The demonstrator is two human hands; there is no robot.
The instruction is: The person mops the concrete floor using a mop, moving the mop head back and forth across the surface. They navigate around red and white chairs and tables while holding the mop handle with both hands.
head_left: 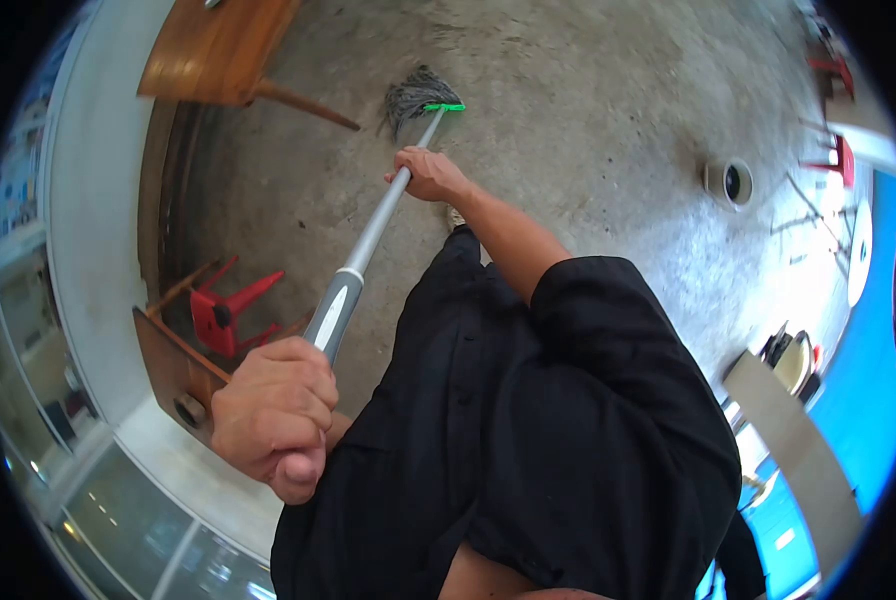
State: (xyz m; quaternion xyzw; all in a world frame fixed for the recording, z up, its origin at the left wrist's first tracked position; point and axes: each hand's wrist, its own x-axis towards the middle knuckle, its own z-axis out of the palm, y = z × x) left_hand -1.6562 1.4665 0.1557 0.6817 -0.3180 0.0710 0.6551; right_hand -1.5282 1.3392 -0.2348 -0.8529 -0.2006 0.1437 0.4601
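Observation:
I hold a mop with both hands. My left hand (273, 420) is closed around the grey grip at the top of the mop handle (368, 245), close to the camera. My right hand (428, 175) grips the silver shaft lower down, near the head. The grey stringy mop head (413, 95), with its green clamp (443, 107), rests on the concrete floor (588, 130) ahead of me. My black shirt (528, 430) fills the lower middle of the view.
A wooden table (213, 50) stands at the upper left, close to the mop head. A red stool (223, 310) sits under another wooden table (173, 370) at the left. A round floor fitting (730, 182) lies to the right. More furniture stands at the far right.

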